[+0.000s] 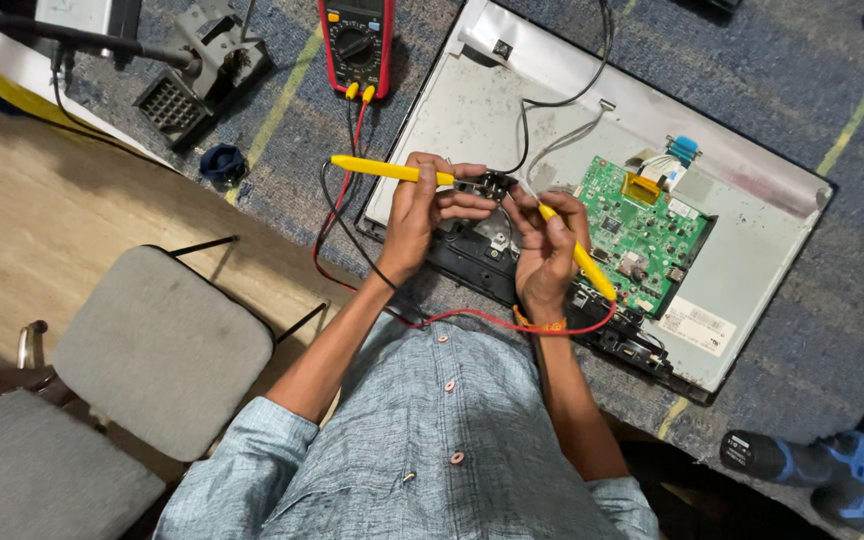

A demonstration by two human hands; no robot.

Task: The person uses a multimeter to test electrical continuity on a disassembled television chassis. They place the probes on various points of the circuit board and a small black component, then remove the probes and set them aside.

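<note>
Blue-grey carpeted tabletop [802,90] with an opened flat screen panel [752,270] lying back-up on it. Left hand [417,215] has its fingers clamped on a yellow probe [382,168], right hand [549,250] grips another yellow probe [582,262]. Both tips meet at a small black part [492,185] right between the fingertips. Green circuit board [642,235] just beyond the right fingers, red multimeter [356,45] further up.
</note>
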